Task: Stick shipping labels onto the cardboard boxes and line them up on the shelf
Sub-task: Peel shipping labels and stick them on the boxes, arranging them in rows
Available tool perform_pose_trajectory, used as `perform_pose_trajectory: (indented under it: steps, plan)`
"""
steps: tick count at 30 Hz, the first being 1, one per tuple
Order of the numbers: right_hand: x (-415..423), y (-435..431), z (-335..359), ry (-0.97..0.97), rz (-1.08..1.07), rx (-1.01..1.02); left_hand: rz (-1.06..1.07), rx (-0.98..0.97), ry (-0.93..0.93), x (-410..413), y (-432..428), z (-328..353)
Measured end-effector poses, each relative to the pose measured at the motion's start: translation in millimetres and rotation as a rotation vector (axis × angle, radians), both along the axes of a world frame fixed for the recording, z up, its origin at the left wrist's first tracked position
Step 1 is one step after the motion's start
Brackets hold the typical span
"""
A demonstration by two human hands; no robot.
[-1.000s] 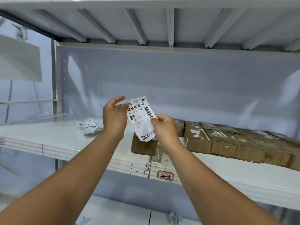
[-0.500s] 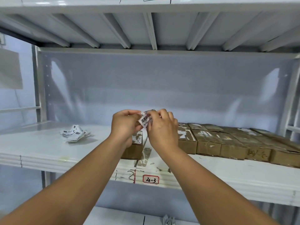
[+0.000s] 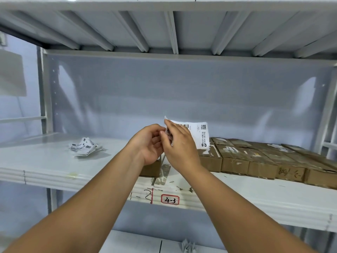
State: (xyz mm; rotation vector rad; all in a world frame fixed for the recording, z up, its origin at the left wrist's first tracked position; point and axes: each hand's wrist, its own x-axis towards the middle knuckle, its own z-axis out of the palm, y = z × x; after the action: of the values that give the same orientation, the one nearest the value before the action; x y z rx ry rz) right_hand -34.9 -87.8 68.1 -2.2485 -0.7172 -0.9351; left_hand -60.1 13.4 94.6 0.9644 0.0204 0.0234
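Both hands are raised in front of the white shelf point(image 3: 54, 167). My right hand point(image 3: 179, 147) pinches a white shipping label point(image 3: 198, 133) with a barcode and QR code, held flat and spread to the right. My left hand point(image 3: 147, 143) pinches the label's left end at its corner, fingers curled. Beneath the hands one brown cardboard box point(image 3: 151, 168) stands apart, mostly hidden. A row of several cardboard boxes point(image 3: 255, 159) runs along the shelf to the right.
A small pile of crumpled labels or backing sheets point(image 3: 83, 147) lies on the shelf to the left. A "4-3" tag point(image 3: 170, 199) marks the shelf's front edge. Another shelf board sits overhead, and a lower one shows crumpled paper point(image 3: 188, 246).
The label was upright between both hands, then bunched small between the fingers. Now it is spread out flat to the right of my right hand. The view has shifted slightly.
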Motion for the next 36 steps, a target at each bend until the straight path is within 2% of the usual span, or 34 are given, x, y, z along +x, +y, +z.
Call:
perform_pose_trajectory:
  steps: [6, 11, 14, 20, 25, 29, 36]
  plan:
    - [-3.4, 2.0, 0.7, 0.141, 0.115, 0.104, 0.009, -0.063, -0.033, 2.0, 4.3, -0.6]
    - [-9.5, 5.0, 6.3, 0.198, 0.18, 0.415, 0.007, -0.095, -0.115, 8.9, 7.0, -3.7]
    - [-10.5, 6.8, 4.6, 0.151, 0.136, 0.382, 0.054, -0.082, -0.128, 7.4, 7.5, -4.4]
    - [-8.8, 9.6, -0.2, 0.042, 0.068, 0.42, 0.336, 0.188, -0.217, 6.1, 3.6, -7.8]
    - [-11.6, 8.5, -0.9, 0.069, 0.034, 0.363, 0.44, 0.446, -0.261, 6.2, 1.5, -12.8]
    - [-11.7, 4.6, -1.9, 0.065, -0.022, 0.196, 0.568, 0.655, -0.322, 4.0, 1.0, -17.3]
    - [-7.7, 6.5, -4.2, 0.116, -0.018, 0.186, 0.632, 0.881, -0.387, 6.8, 5.1, -25.6]
